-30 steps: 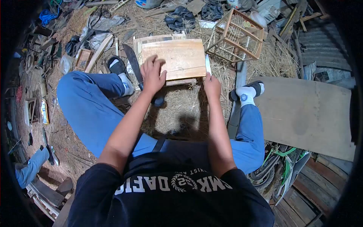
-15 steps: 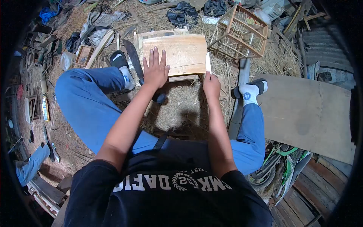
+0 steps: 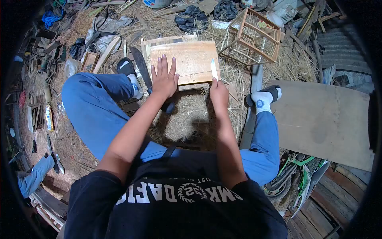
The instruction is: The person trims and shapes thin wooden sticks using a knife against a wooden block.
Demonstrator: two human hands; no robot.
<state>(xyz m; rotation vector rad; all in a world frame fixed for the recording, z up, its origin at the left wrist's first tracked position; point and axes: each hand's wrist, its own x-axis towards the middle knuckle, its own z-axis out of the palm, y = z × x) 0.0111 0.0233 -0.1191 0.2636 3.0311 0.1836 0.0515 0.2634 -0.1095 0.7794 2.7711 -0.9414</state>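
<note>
Head view: knife (image 3: 213, 68) over a board (image 3: 195, 55)

The left hand (image 3: 165, 81) lies flat on the board's near left part, fingers spread, holding nothing. The right hand's grip (image 3: 219, 94) is closed around the knife's handle, just off the board's near edge. Work looks partway: a thin dark line crosses the board, drawn or cut I cannot tell; the near strip seems unparted. Beyond stands a slatted wooden cage (image 3: 256, 50).
</note>
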